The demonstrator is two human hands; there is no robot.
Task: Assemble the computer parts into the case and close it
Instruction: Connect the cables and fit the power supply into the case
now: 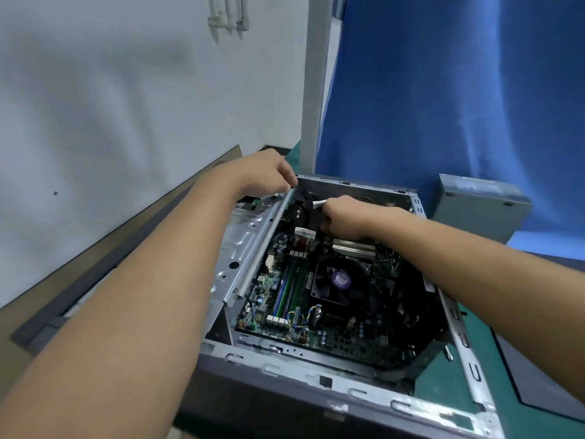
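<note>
While L hand (269, 172) grips bracket (240, 245) | R hand (345, 217) pinches cable (319, 203) in case (348, 388)

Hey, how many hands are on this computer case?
2. The left hand grips the far end of the metal drive bracket at the left side of the case; the right hand pinches a white-tagged cable above the far edge of the motherboard. No others show.

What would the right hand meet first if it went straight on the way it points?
Likely the grey rail that the left hand grips: the right hand, pinching a white tag, points up-left toward it. Depth is unclear.
</note>
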